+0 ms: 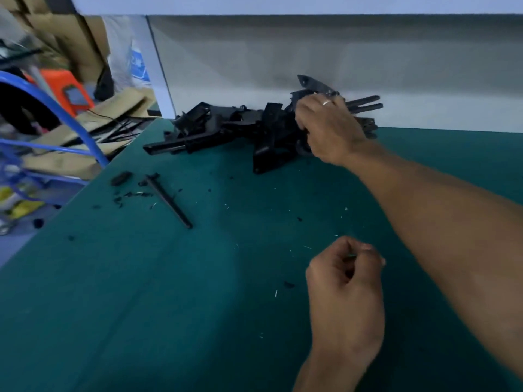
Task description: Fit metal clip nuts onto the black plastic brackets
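Observation:
A heap of black plastic brackets [226, 128] lies at the far edge of the green table [141, 292], against a white wall. My right hand [325, 128], a ring on one finger, reaches into the right side of the heap and its fingers curl round one black bracket [312, 83] whose end sticks up above the hand. My left hand [345, 284] hovers over the near middle of the table with its fingers curled. Thumb and fingertips pinch a small metal clip nut [351, 254], which shows only as a thin blurred sliver.
A long black plastic bar [168, 200] and a short black piece [121, 178] lie on the left of the table among black crumbs and pale shavings. Off the left edge stand a blue wire cart [56, 148], cardboard and an orange stool [68, 91].

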Motion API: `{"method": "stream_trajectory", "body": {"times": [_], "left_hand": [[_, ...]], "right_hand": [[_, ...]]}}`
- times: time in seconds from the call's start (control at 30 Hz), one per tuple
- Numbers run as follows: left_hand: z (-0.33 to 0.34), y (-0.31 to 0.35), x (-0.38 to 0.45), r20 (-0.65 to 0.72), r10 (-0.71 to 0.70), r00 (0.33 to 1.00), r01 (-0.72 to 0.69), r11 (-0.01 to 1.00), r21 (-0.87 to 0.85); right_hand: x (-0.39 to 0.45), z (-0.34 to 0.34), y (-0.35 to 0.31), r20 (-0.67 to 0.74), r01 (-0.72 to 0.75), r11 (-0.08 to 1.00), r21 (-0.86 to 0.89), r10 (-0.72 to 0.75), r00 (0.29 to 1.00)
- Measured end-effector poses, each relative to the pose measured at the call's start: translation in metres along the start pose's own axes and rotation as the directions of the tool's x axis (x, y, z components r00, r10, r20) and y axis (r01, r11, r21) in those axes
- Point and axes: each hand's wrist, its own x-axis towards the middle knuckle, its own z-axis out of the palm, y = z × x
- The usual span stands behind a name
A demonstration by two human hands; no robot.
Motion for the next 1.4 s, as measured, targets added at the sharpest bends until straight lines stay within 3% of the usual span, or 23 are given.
{"method": "stream_trajectory", "body": {"times": [0.1,0.27,0.33,0.4,0.5,0.63,0.7,0.8,0.93,1.07,1.13,1.27,1.4], "left_hand": [[-0.001,-0.001,0.001,0.002,-0.020,1.000,0.020,1.000,0.010],[-0.002,-0.003,0.001,0.016,-0.028,0.999,0.029,0.998,-0.047],[-0.004,-0.002,0.000,0.058,-0.060,0.997,0.069,0.982,-0.176],[-0.002,0.002,0.001,0.161,-0.117,0.980,0.173,0.903,-0.394],[0.003,0.008,0.004,0.334,-0.174,0.926,0.332,0.798,-0.504],[0.002,0.012,-0.002,0.563,-0.165,0.810,0.502,0.692,-0.519],[0.002,0.012,-0.006,0.572,-0.199,0.795,0.520,0.710,-0.475],[0.007,0.012,-0.011,0.543,-0.147,0.827,0.454,0.744,-0.490],[0.010,0.007,-0.016,0.559,-0.156,0.814,0.466,0.750,-0.470],[0.010,0.007,-0.018,0.522,-0.185,0.833,0.453,0.770,-0.450],[0.009,0.007,-0.015,0.509,-0.200,0.837,0.454,0.773,-0.443],[0.006,0.003,-0.009,0.426,-0.199,0.883,0.405,0.782,-0.474],[0.008,0.000,-0.010,0.414,-0.236,0.879,0.417,0.800,-0.430]], "right_hand": [[0.001,-0.006,0.004,-0.176,-0.033,0.998,0.056,0.043,0.983],[-0.005,-0.059,0.024,-0.238,-0.156,0.897,0.413,0.272,0.932],[-0.024,-0.085,0.027,-0.316,-0.137,0.883,0.449,0.300,0.900],[-0.061,-0.107,0.012,-0.363,-0.103,0.833,0.544,0.345,0.865],[-0.142,-0.127,-0.033,-0.377,-0.007,0.831,0.556,0.260,0.889],[-0.240,-0.132,-0.082,-0.289,0.155,0.925,0.347,-0.052,0.956],[-0.269,-0.132,-0.100,-0.251,0.160,0.931,0.329,-0.077,0.965],[-0.296,-0.137,-0.122,-0.186,0.048,0.901,0.430,0.036,0.982],[-0.311,-0.142,-0.142,-0.129,-0.101,0.801,0.590,0.217,0.968],[-0.310,-0.152,-0.149,0.047,-0.248,0.766,0.593,0.275,0.960],[-0.315,-0.158,-0.151,0.056,-0.252,0.729,0.636,0.282,0.958],[-0.340,-0.171,-0.146,-0.017,-0.355,0.655,0.668,0.490,0.872],[-0.368,-0.173,-0.138,0.211,-0.518,0.496,0.697,0.549,0.809]]}}
